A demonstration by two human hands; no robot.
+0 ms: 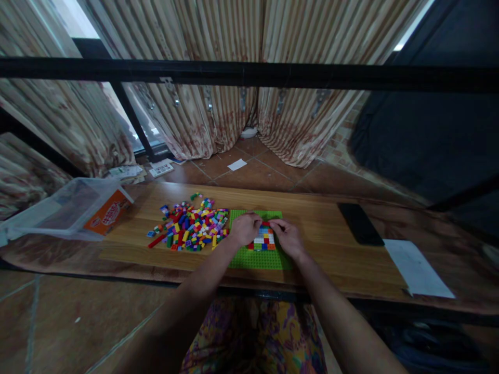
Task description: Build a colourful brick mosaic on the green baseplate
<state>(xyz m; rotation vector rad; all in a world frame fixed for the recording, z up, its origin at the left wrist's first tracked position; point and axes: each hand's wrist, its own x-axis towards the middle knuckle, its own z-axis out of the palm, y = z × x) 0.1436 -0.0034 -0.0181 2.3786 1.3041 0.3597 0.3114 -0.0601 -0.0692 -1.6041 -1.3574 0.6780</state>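
Observation:
A green studded baseplate (259,261) lies on the wooden board in front of me. On it is a block of toy bricks (264,240) in white, blue, red, yellow and orange. At its far edge sits a red brick (265,224), between my two hands. My left hand (246,228) is closed, its bent fingertips at the brick's left end. From the other side, my right hand (289,237) pinches at its right end with thumb and forefinger. My fingers cover part of the far rows. A pile of loose toy bricks (195,226) in mixed colours lies left of the baseplate.
A clear plastic bin (66,208) with an orange label lies at the board's left end. Toward the right are a black phone (359,223) and a white sheet of paper (419,268). A dark metal rail (249,74) crosses beyond the board, before striped curtains (210,114).

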